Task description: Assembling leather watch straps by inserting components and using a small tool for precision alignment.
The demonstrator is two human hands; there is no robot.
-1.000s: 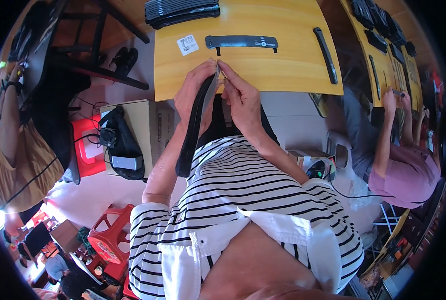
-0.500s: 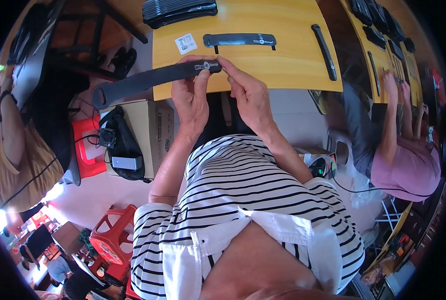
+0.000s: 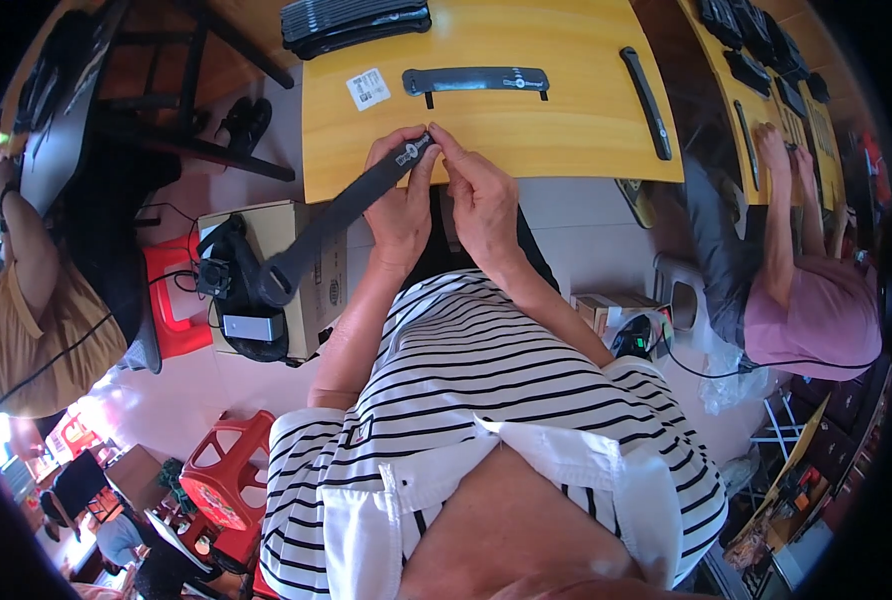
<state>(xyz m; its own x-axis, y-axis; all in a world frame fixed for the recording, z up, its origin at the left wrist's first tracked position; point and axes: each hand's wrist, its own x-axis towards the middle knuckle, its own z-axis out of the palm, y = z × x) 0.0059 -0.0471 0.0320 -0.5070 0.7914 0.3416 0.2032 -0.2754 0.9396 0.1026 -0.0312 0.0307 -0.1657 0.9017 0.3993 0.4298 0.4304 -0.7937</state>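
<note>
A black strap (image 3: 341, 217), with a pale printed mark near its upper end and a slot at the other, slants down to the left from my fingers. My left hand (image 3: 402, 212) is closed around its printed end, thumb on top. Against the very tip, the fingers of my right hand (image 3: 484, 200) pinch beside the left thumb. Just beyond my hands, another strap (image 3: 476, 80) lies crosswise on the yellow wooden table (image 3: 566, 140), two short black tabs showing below it. A white printed label (image 3: 368, 89) rests to its left.
A stack of black straps (image 3: 356, 28) sits at the table's far left, and a single strap (image 3: 646, 105) lies near the right edge. Left below stands a cardboard box (image 3: 311, 275) beside a red stool (image 3: 171, 300). Co-workers sit on both sides, the right one in a pink shirt (image 3: 811, 320).
The held strap has swung from nearly level to a steep slant, its slotted end dropping toward the box. My hands have drawn closer together, the right moving left.
</note>
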